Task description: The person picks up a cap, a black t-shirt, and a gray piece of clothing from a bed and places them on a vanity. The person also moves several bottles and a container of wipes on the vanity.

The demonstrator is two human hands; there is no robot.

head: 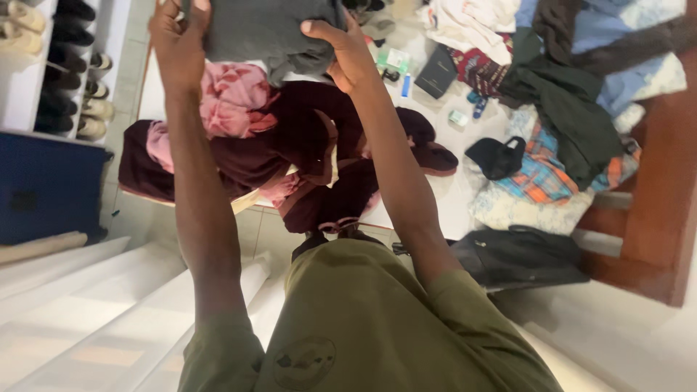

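Observation:
Both my arms reach forward and hold a dark grey folded garment (265,33) at the top of the view. My left hand (178,43) grips its left edge, and my right hand (345,54) grips its right side with the thumb on top. Beneath the garment lies a heap of maroon clothes (305,145) with a pink patterned piece (232,98) on a white surface (450,196). My olive green shirt (363,319) fills the bottom of the view.
A shoe rack with several pairs of shoes (72,65) stands at the left above a dark blue case (47,185). At the right lie mixed clothes: a dark green garment (566,109), a plaid piece (544,174), a black cap (497,156), a black bag (519,254). Small bottles and boxes (435,72) lie behind.

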